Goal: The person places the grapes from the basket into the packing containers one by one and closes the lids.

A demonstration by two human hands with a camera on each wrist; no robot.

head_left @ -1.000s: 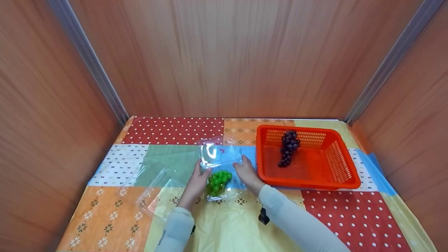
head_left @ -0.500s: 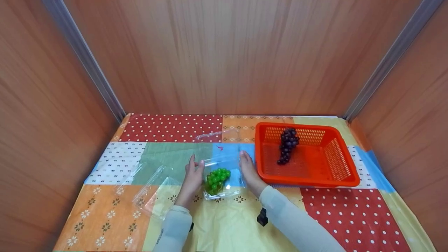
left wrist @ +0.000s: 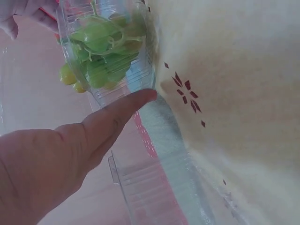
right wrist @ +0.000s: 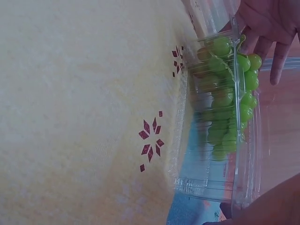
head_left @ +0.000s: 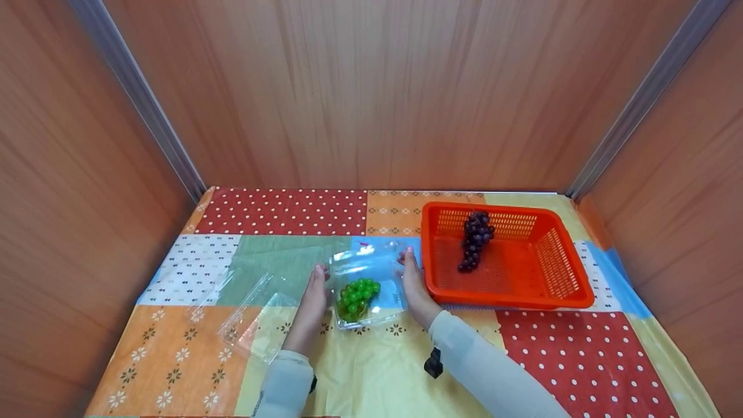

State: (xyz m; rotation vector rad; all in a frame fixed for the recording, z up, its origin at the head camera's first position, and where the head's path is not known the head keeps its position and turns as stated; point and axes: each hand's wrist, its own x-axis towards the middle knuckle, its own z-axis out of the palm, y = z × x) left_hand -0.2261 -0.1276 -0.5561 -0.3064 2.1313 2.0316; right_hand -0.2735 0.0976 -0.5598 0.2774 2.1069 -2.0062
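A clear plastic clamshell box (head_left: 380,318) stands in front of me, a bunch of green grapes (head_left: 357,299) lying in its base. Its see-through lid (head_left: 371,259) rises at the far side of the base. Along the box's left side is my left hand (head_left: 313,296), fingers extended; in the left wrist view a straight finger (left wrist: 126,105) reaches the box's lower side. My right hand (head_left: 415,293) stands along the right side, thumb up and fingertips right at the lid's edge. The right wrist view shows the left hand's spread fingers (right wrist: 269,40) beyond the grapes.
An orange plastic basket (head_left: 511,301) holding a bunch of dark purple grapes (head_left: 476,241) stands to the right, close to my right hand. Another clear plastic container (head_left: 249,316) lies at left on the patchwork tablecloth (head_left: 174,354). Wooden panels (head_left: 371,98) enclose the table's back and sides.
Both hands have left the lid's near edge and moved outward to the box's sides. The lid tipped back, then its edge came lower and nearer. Green grapes stay in the base.
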